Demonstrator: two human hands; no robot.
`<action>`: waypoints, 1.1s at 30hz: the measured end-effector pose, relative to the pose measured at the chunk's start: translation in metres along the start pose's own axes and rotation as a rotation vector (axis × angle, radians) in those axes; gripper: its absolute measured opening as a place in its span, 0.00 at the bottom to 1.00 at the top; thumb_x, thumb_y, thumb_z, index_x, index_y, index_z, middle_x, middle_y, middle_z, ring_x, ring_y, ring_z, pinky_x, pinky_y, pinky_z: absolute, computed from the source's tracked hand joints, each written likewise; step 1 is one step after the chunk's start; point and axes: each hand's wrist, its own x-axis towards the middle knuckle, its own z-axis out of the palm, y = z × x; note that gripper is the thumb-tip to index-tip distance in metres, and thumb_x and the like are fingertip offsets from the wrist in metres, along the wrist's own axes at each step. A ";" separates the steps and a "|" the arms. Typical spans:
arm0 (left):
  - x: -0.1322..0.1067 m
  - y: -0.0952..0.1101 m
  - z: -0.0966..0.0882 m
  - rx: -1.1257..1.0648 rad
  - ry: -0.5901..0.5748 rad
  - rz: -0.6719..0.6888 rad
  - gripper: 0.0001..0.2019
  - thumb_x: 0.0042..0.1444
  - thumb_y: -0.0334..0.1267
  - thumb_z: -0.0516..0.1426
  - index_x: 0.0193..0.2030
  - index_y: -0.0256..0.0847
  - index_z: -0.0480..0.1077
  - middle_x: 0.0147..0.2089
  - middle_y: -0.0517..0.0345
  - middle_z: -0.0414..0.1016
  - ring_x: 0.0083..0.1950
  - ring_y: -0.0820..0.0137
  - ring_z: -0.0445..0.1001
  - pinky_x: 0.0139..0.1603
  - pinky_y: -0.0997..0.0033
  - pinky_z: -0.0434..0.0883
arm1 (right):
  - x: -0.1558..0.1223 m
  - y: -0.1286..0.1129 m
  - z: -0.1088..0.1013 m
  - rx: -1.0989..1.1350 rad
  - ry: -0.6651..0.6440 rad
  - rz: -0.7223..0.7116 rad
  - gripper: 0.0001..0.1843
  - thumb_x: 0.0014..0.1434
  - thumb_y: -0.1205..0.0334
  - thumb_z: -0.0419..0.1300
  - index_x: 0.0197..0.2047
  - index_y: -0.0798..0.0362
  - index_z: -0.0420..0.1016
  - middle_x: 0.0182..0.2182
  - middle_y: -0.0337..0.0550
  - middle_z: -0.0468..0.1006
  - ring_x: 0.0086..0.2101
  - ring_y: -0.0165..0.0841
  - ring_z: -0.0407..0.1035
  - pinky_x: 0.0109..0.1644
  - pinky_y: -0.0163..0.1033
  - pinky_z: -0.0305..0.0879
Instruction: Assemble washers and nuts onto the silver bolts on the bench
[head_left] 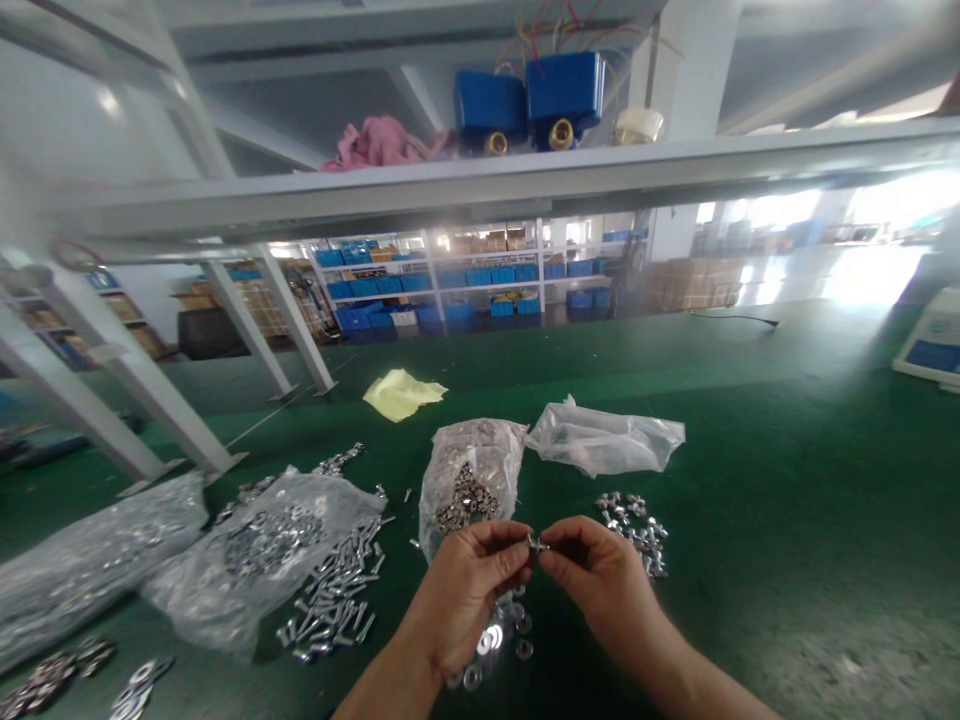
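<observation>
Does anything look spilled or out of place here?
Screws lie loosely strewn beside a bag, perhaps spilled. A crumpled yellow sheet farther back looks like stray scrap.

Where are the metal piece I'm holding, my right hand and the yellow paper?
Metal piece (535,545), head view: visible middle.
Right hand (604,578), head view: back of hand.
Yellow paper (403,394), head view: sheet's middle.

Crumpled pink cloth (381,143) and two blue boxy devices (564,88) sit on a long white shelf (405,195). Below lies a pale-yellow sheet (402,394).
</observation>
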 end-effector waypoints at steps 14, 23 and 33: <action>0.000 -0.007 0.007 0.167 -0.029 0.069 0.13 0.46 0.36 0.59 0.38 0.31 0.67 0.34 0.52 0.68 0.33 0.75 0.66 0.35 0.76 0.64 | -0.003 0.002 -0.002 -0.285 -0.068 0.064 0.26 0.60 0.48 0.40 0.23 0.59 0.62 0.18 0.42 0.65 0.20 0.26 0.59 0.22 0.31 0.53; 0.002 -0.011 0.002 0.129 -0.016 0.077 0.12 0.45 0.35 0.59 0.37 0.32 0.66 0.35 0.55 0.66 0.32 0.78 0.65 0.34 0.78 0.63 | -0.004 -0.009 -0.004 -0.469 -0.076 -0.064 0.15 0.60 0.55 0.46 0.29 0.56 0.64 0.24 0.40 0.68 0.26 0.28 0.62 0.30 0.33 0.55; 0.003 -0.018 0.000 0.153 -0.027 0.090 0.14 0.46 0.37 0.59 0.38 0.32 0.65 0.34 0.54 0.66 0.31 0.77 0.65 0.33 0.77 0.63 | -0.002 -0.008 -0.006 -0.514 -0.086 -0.063 0.15 0.59 0.53 0.47 0.29 0.55 0.63 0.24 0.40 0.67 0.26 0.28 0.61 0.29 0.33 0.54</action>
